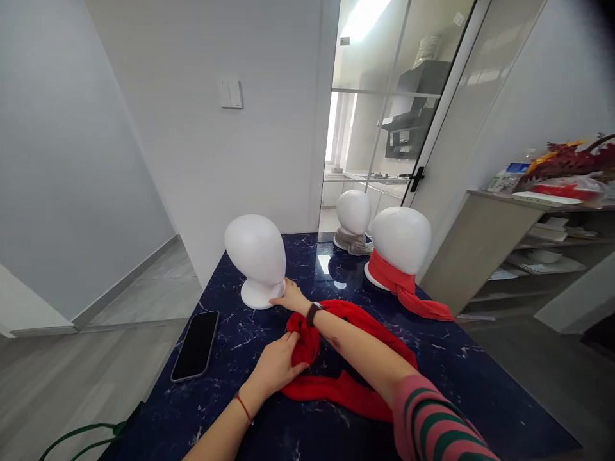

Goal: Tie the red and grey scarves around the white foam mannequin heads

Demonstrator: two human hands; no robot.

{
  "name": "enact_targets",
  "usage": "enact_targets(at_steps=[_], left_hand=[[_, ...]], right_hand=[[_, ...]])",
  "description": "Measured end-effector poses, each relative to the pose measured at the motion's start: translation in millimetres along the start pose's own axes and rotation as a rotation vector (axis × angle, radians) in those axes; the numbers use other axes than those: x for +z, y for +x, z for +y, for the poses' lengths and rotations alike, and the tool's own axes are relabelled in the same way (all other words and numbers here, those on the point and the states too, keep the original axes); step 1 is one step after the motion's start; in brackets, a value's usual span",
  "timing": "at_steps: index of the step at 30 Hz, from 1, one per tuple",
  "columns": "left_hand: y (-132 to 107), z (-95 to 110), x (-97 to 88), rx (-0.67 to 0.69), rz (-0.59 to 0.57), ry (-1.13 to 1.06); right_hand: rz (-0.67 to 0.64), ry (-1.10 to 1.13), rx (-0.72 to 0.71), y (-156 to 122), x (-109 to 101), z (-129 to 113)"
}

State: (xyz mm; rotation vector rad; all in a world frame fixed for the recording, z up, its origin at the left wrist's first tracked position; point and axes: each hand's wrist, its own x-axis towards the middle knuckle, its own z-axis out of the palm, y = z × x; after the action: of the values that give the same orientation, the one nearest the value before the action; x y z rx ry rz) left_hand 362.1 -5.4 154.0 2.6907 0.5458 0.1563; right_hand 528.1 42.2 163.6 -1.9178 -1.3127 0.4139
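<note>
A white foam mannequin head [255, 253] stands upright at the far left of the dark marbled table [230, 358]. My right hand [292, 298] grips the right side of its neck base, the fingertips partly hidden behind it. Bunched red scarf fabric [307, 346] lies in front of the head, its long ends trailing right beneath my right forearm. My left hand [276, 363] is closed on the left side of that bunch, thumb below and fingers above. Part of the scarf is covered by my right wrist and arm.
A phone [196, 346] lies near the table's left edge. Farther right stand a head with a coral scarf [391, 275] and a head with a grey scarf [353, 242]. Beyond are a glass door [379, 109] and a shelf unit [500, 240].
</note>
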Motion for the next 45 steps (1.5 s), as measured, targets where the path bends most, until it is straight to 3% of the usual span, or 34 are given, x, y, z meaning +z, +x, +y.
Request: enact_targets(at_steps=[3, 6, 8, 11, 15, 20, 21, 22, 23, 26, 27, 28, 29, 31, 34, 37, 39, 40, 43, 45], left_hand=[[1.4, 0.3, -2.7, -0.017, 0.006, 0.004], [-0.7, 5.1, -6.4, 0.011, 0.013, 0.039], [-3.1, 10.5, -6.3, 0.041, 0.021, 0.021], [-5.5, 20.1, -2.8, 0.111, 0.012, -0.027], [-5.9, 29.7, -0.9, 0.157, -0.046, -0.045], [-20.4, 26.7, -11.0, 0.073, -0.148, -0.093], [-26.5, 24.6, -15.2, 0.038, -0.17, -0.121], [-33.2, 22.6, -20.5, -0.004, -0.198, -0.154], [-40.0, 20.9, -26.7, -0.049, -0.234, -0.186], [-55.9, 19.8, -50.6, -0.157, -0.407, -0.236], [-58.0, 21.1, -59.2, -0.171, -0.476, -0.24], [-58.0, 23.2, -67.1, -0.172, -0.53, -0.244], [-55.7, 26.2, -73.7, -0.161, -0.556, -0.248], [-44.3, 34.8, -80.9, -0.114, -0.508, -0.263], [-11.9, 55.7, -72.1, 0.008, -0.282, -0.313], [36.3, 86.9, -42.4, 0.175, -0.154, -0.482], [76.2, 111.4, -16.8, 0.205, -0.128, -0.702], [97.7, 123.4, -4.0, 0.134, -0.111, -0.862], [160.6, 151.5, 28.3, -0.308, -0.03, -1.469], [193.5, 160.0, 41.7, -0.366, -0.03, -1.592]], right_hand=[[-0.075, -0.131, 0.003, -44.1, -54.0, 37.4], [0.024, -0.297, 0.089, -106.2, -104.6, 81.3], [0.09, -0.327, 0.158, -144.8, -126.5, 107.5], [0.157, -0.261, 0.127, -183.4, -137.1, 129.8], [0.098, -0.044, -0.061, -200.3, -128.3, 115.0], [-0.303, 0.189, -0.256, -189.7, -130.7, 75.3], [-0.319, 0.224, -0.249, -183.2, -135.5, 75.0], [-0.246, 0.253, -0.218, -175.0, -141.8, 78.6], [-0.08, 0.275, -0.164, -165.2, -149.7, 86.4], [0.69, 0.247, 0.064, -132.6, -180.9, 128.2], [0.883, 0.181, 0.124, -123.0, -192.2, 145.4], [0.996, 0.096, 0.185, -114.9, -202.7, 162.8], [1.023, 0.033, 0.236, -108.7, -211.7, 179.4], [0.95, -0.028, 0.302, -101.3, -223.3, 207.7], [0.824, -0.04, 0.325, -98.2, -225.5, 233.5], [0.787, -0.025, 0.348, -98.1, -220.7, 239.9], [0.785, 0.007, 0.369, -99.2, -217.9, 236.8], [0.786, 0.022, 0.371, -100.3, -216.3, 234.1], [0.731, 0.076, 0.295, -105.7, -208.0, 223.3], [0.664, 0.148, 0.197, -109.3, -199.4, 214.8]])
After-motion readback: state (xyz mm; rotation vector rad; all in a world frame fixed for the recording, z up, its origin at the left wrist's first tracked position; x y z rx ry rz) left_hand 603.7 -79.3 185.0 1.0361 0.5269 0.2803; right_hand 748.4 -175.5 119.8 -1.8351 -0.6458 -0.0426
